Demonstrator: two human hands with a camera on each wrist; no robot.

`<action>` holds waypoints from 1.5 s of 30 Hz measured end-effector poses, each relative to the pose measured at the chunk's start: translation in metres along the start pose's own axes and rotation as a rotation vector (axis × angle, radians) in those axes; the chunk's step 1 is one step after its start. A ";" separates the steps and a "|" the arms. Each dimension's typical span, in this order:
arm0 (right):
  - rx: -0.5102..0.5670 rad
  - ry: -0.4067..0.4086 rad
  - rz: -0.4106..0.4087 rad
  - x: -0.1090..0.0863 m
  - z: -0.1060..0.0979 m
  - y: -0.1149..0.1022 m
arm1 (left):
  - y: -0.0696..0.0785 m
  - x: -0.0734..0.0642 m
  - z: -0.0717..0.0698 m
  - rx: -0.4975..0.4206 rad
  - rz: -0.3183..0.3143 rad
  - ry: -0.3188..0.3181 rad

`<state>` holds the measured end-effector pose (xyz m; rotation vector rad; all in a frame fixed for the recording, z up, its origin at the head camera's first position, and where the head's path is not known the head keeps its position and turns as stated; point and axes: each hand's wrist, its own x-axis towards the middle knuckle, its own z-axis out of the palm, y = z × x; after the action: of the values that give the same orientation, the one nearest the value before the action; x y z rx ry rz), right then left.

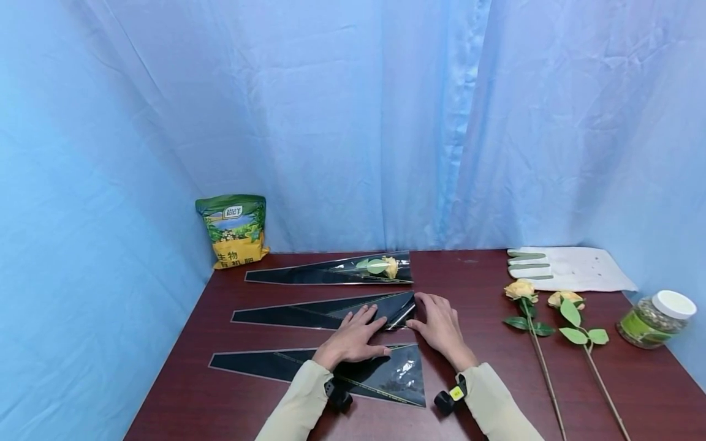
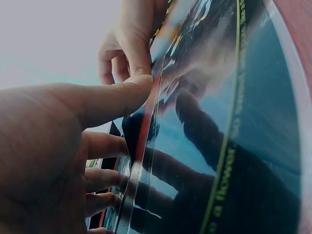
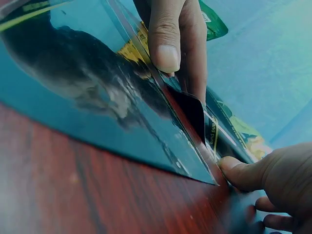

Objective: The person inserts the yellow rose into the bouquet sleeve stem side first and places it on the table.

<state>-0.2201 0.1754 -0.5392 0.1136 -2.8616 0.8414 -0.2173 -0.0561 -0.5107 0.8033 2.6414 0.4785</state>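
Three tapered black flower sleeves with clear film fronts lie on the table in rows. My left hand (image 1: 355, 337) rests on the middle flower sleeve (image 1: 309, 313), fingers spread, with its thumb over the near flower sleeve (image 1: 402, 373). At the wide end of the middle sleeve, my right hand (image 1: 439, 321) holds the edge between thumb and fingers. The film there is bent up in a shiny fold (image 1: 401, 315). In the right wrist view, the right thumb (image 3: 239, 170) is right at the sleeve's edge. The far flower sleeve (image 1: 292, 274) contains a yellow rose (image 1: 390, 267).
Two long-stemmed yellow roses, a left one (image 1: 521, 290) and a right one (image 1: 570, 300), lie at the right. Behind them is a white-and-green glove (image 1: 579, 268). A white-lidded jar (image 1: 653, 321) is at the right edge. A green-and-yellow bag (image 1: 234, 229) stands back left, before blue curtains.
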 end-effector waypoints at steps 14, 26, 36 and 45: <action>0.300 -0.061 0.002 0.015 0.002 -0.007 | 0.000 0.001 0.000 0.003 -0.013 -0.014; 0.715 -0.254 0.215 0.016 -0.015 -0.015 | 0.002 0.003 -0.003 0.032 -0.024 -0.005; 0.837 -0.213 0.296 0.009 -0.020 -0.019 | 0.013 0.011 -0.011 0.070 -0.056 0.038; 0.876 -0.202 0.285 0.003 -0.022 -0.025 | 0.026 0.018 -0.016 -0.038 -0.081 0.196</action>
<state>-0.2172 0.1660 -0.5069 -0.1234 -2.4663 2.1849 -0.2257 -0.0287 -0.4900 0.6653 2.8216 0.6128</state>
